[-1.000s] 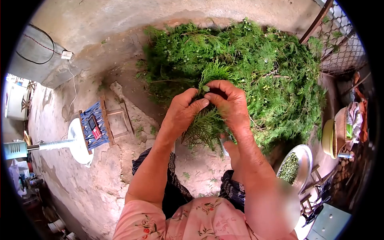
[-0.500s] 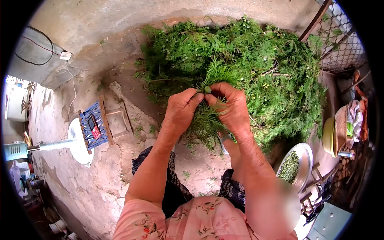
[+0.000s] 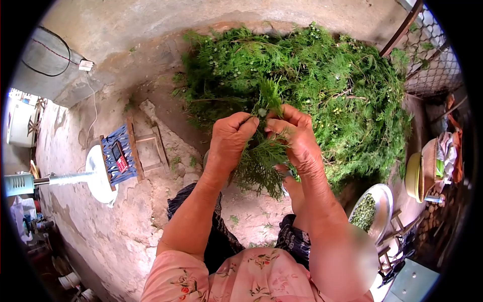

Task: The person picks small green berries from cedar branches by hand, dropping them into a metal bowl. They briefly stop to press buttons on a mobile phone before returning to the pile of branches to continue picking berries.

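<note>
The right hand [image 3: 302,138] has drawn slightly away from the left hand [image 3: 229,138] – the left seems to carry the hold; its fingers clamp the green sprig [image 3: 259,163] between the hands; whether the right's are closed, I cannot tell; the sprig's long axis runs far-to-near, tips toward leafy pile [image 3: 347,116] and floor [image 3: 246,221].

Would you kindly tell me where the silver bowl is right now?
The silver bowl is at lower right in the head view, outside the person's right forearm and below the green branch pile.
</note>
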The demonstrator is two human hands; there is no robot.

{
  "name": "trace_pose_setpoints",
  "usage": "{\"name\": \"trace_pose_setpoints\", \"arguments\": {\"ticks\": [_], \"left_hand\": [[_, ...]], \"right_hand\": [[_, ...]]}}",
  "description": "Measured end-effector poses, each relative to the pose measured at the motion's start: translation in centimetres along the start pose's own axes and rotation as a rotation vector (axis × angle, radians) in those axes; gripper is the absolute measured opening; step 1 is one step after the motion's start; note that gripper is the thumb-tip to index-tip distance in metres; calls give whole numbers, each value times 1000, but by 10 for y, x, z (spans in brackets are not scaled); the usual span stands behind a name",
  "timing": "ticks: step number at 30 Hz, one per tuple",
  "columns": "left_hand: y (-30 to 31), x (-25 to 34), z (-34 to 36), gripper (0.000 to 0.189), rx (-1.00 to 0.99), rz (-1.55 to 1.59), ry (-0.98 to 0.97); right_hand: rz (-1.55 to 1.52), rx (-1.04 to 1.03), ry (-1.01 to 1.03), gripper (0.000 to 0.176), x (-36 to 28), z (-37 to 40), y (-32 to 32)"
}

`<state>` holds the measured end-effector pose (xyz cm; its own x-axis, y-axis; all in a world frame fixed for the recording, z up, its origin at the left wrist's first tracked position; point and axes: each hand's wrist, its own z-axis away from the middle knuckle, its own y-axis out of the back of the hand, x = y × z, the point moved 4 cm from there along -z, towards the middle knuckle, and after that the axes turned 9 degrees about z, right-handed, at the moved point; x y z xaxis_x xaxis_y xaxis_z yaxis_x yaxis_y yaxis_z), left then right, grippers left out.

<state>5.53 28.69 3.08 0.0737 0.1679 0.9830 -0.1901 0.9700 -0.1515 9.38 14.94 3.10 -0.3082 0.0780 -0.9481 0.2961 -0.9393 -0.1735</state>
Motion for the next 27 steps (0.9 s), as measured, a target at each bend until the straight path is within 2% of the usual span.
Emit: {"name": "trace_pose_setpoints", "arguments": {"ticks": [2,4,9,11,12,14,16,18,23,25,26,27], "left_hand": [[4,-4,-3,19,24,-39,-36],[6,-8,-5,18,39,-46,-20],[7,-17,-8,14,68,-56,-3],[3,-13,-7,15,28,-96,-79],[2,-13,-7,15,26,-95,-78],[-3,-10,-5,19,-12,-160,-180],[-4,-7,-4,19,-17,-223,-199],[-4,-4,-2,20,-23,-285,-216],[-7,-7,1,15,-105,-209,-148],[-7,-7,1,14,-121,-144,-113],[-7,-7,1,13,-136,-78,-79],[-8,-5,2,13,-137,-78,-78]], "right_hand": [[25,-6,-18,14,-2,1,0],[-122,-7,-60,19,-1,1,1],[-253,-100,-64,17,6,0,-1],[-156,32,9,17,8,2,-1],[-156,34,9,17,9,2,-5],[196,106,397,21,-5,4,-10],[245,127,419,25,1,0,-8],[476,149,557,24,-5,3,-10],[368,158,540,16,2,2,-6],[-40,147,204,10,15,-2,-5],[-41,147,204,10,14,-1,-3],[-77,113,109,11,16,-1,-2]]}}
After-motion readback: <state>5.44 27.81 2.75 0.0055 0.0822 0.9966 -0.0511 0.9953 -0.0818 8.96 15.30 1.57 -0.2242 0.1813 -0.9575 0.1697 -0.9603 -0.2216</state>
